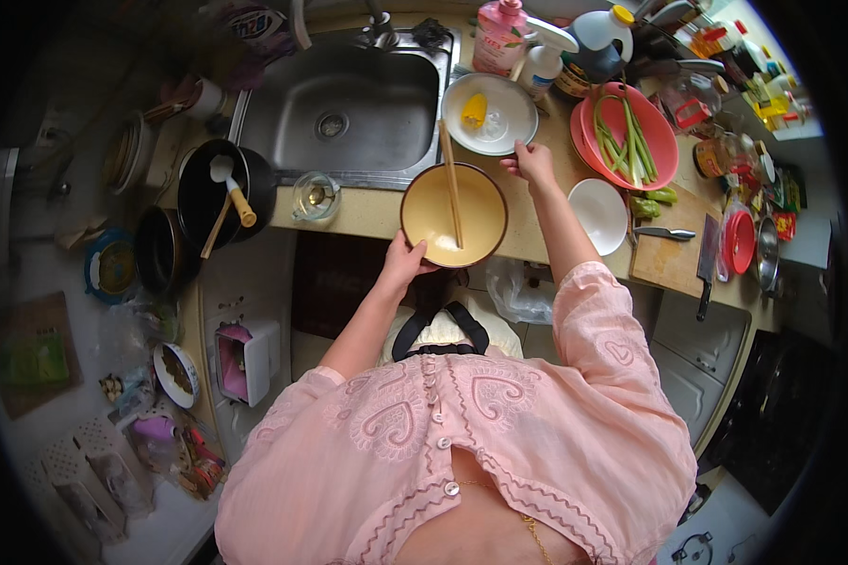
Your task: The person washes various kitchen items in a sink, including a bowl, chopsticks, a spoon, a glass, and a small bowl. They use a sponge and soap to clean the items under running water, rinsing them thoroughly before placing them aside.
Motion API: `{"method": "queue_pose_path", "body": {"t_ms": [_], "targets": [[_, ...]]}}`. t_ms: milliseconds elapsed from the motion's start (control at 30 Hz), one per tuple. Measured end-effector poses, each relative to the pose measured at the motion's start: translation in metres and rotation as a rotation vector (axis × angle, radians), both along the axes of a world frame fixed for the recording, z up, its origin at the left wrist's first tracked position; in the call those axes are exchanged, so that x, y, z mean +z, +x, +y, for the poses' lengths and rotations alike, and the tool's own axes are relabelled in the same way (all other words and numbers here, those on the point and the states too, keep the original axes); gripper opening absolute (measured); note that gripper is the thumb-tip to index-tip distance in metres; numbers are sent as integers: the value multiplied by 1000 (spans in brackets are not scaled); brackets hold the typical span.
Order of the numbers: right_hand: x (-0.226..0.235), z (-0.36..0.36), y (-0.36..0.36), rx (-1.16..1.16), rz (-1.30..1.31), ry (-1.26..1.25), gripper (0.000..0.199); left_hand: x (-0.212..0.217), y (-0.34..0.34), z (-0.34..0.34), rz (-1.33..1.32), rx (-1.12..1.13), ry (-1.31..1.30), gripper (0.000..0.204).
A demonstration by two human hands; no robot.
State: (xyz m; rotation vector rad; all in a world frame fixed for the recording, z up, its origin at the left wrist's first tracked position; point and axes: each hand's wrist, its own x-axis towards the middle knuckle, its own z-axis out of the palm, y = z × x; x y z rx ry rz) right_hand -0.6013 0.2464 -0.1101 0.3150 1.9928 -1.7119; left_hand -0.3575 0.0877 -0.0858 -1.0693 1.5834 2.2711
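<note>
My left hand [404, 261] grips the near-left rim of a yellow bowl [433, 212] with a dark brown edge, thumb on the inside. A pair of wooden chopsticks [453, 188] leans in this bowl, tips on its bottom and upper ends past the far rim. My right hand [534, 164] is at the near-right rim of a white dish [513, 127], its fingers curled together. Whether it pinches the rim or something small, I cannot make out. In the dish lies a yellow piece [474, 111] beside some clear or whitish matter.
A steel sink [349, 104] is at the back left, with a glass [317, 197] on its near edge. Black pots [254, 188] stand left. To the right are a pink basin [664, 151] of green stalks, a white bowl [597, 217], a cutting board [664, 259] and a cleaver [707, 264].
</note>
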Motion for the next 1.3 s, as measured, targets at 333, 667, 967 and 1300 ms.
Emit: {"method": "queue_pose_path", "body": {"t_ms": [333, 667, 967, 1300], "targets": [[35, 14, 3, 34, 252, 63, 27, -5, -29, 27, 6, -87, 41, 31], [32, 154, 169, -341, -212, -7, 38, -14, -61, 63, 91, -158, 70, 31], [2, 168, 133, -607, -88, -38, 23, -18, -88, 73, 141, -176, 42, 28], [0, 206, 122, -610, -21, 18, 29, -27, -126, 93, 121, -211, 19, 28]]}}
